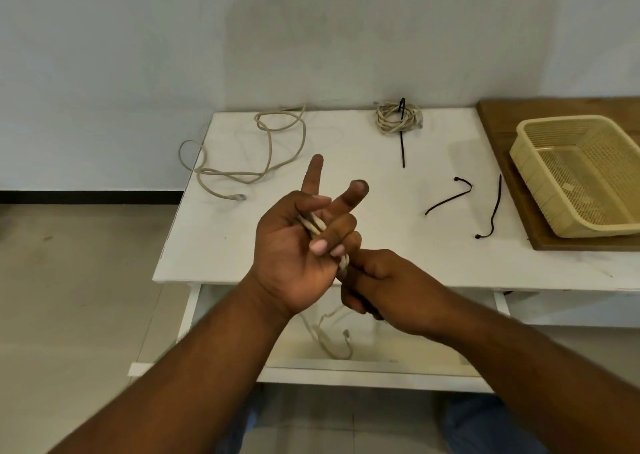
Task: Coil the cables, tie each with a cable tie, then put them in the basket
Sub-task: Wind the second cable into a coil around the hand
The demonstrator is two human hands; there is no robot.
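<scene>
My left hand (304,242) is raised palm-up above the table's near edge, curled fingers holding loops of a beige cable (317,227), index finger pointing up. My right hand (377,284) grips the same cable just below, and its loose end (332,339) dangles under the tabletop. A second beige cable (263,152) lies uncoiled at the table's left. A coiled beige cable (398,118) with a black tie (402,142) sits at the back. Two black cable ties (450,195) (493,211) lie loose on the right. The cream basket (540,142) is empty.
The white table (381,263) stands against a pale wall, with a lower shelf (381,363) beneath it. The basket rests on a wooden board (502,121) at the right. Tiled floor spreads to the left.
</scene>
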